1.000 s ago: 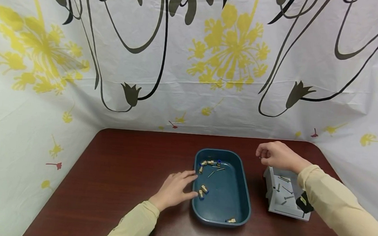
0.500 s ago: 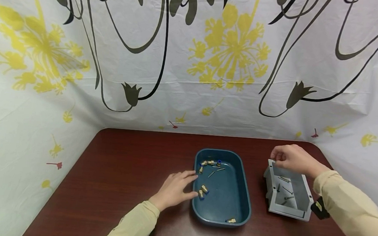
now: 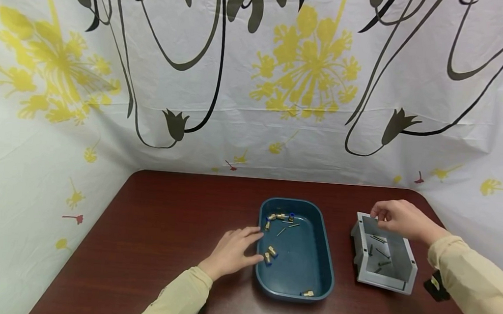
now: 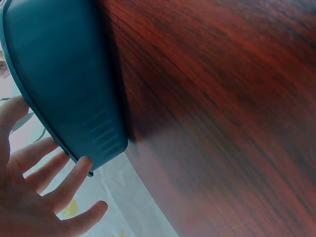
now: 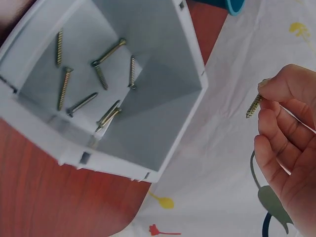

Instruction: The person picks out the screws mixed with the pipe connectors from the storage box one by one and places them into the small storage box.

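Observation:
Over the far end of the grey bin (image 3: pixel 409 268), my right hand (image 3: pixel 399 219) pinches a screw (image 5: pixel 254 105) between thumb and finger, as the right wrist view shows. Several loose screws (image 5: pixel 64 89) lie on the floor of the bin. Fingers spread, my left hand (image 3: pixel 234 252) touches the left rim of the blue tray (image 3: pixel 303 259). Brass fittings (image 3: pixel 272 251) lie in the tray, some with blue ends, along with a few thin screws (image 3: pixel 281 232) near its far end. In the left wrist view, the left fingertips (image 4: pixel 85 163) rest along the tray's rim (image 4: pixel 42 118).
The tray and the bin stand side by side on a dark red wooden table (image 3: pixel 175 220), with a gap between them. Behind the table hangs a white cloth (image 3: pixel 235 141) with a floral print. A black strap-mounted device (image 3: pixel 437 286) is at the right wrist.
My right hand has moved rightward from the gap between tray and bin to over the bin's far end. The left hand has stayed at the tray's rim.

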The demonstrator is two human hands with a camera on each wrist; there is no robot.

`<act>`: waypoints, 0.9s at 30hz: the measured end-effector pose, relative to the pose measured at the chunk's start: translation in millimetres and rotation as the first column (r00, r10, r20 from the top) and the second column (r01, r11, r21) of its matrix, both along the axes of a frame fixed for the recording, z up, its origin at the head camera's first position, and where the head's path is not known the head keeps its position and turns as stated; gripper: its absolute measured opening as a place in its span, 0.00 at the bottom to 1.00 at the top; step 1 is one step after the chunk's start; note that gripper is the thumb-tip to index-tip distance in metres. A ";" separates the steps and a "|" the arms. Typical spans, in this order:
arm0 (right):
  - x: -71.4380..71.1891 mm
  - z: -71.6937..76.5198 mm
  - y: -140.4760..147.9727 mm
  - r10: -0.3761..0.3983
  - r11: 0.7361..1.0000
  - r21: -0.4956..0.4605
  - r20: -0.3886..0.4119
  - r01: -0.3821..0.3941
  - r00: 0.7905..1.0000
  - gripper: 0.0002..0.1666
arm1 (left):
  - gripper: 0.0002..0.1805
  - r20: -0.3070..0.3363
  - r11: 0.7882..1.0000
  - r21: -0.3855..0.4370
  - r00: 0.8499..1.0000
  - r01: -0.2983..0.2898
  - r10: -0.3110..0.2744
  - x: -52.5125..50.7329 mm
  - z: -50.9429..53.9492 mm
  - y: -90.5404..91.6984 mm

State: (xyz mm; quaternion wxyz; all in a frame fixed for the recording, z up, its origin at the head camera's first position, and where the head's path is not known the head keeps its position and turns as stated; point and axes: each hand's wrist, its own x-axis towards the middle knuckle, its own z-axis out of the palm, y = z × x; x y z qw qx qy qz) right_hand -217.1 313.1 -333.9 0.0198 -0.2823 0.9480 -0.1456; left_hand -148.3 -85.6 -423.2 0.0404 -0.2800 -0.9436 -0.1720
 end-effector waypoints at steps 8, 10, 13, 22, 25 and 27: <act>5.0 -8.2 9.4 -0.003 1.000 0.012 -0.001 0.003 1.000 0.10 | 0.31 0.000 1.000 0.005 1.000 0.000 0.000 -0.4 -0.8 0.6; 6.0 -9.5 8.0 0.005 1.000 0.002 -0.012 -0.005 1.000 0.10 | 0.31 -0.003 1.000 0.006 1.000 0.002 -0.002 -0.4 -1.0 0.5; 5.2 -9.3 2.8 0.031 0.999 -0.008 -0.030 -0.031 0.999 0.10 | 0.31 -0.002 1.000 0.006 1.000 0.002 -0.002 -0.4 -1.6 0.5; -6.8 1.8 -30.8 0.097 0.995 -0.033 -0.036 -0.098 0.995 0.09 | 0.31 0.004 1.000 0.011 1.000 0.000 0.000 0.5 -1.0 0.1; -10.4 4.1 -45.9 0.112 0.992 -0.049 -0.029 -0.113 0.993 0.09 | 0.31 0.002 1.000 0.008 1.000 0.000 0.000 0.2 -1.1 0.1; -12.7 4.4 -56.6 0.120 0.991 -0.052 -0.022 -0.121 0.993 0.09 | 0.31 0.001 1.000 0.006 1.000 0.001 -0.001 0.2 -1.1 0.3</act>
